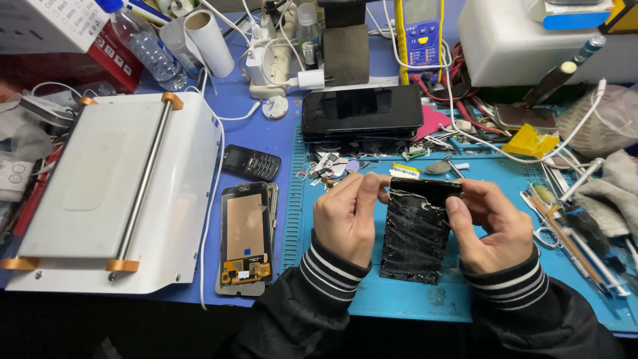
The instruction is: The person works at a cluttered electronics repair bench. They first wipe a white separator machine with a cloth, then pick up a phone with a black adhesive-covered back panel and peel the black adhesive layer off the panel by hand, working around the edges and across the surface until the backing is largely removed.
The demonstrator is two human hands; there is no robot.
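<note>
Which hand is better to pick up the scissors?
Probably the right hand: the scissors lie just beside it on the blue mat. The left hand is across the cracked phone screen, farther away.

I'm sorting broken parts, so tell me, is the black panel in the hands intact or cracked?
Cracked. The black panel, held at its top edge by the left hand and right hand, shows pale fracture lines across its surface.
</note>
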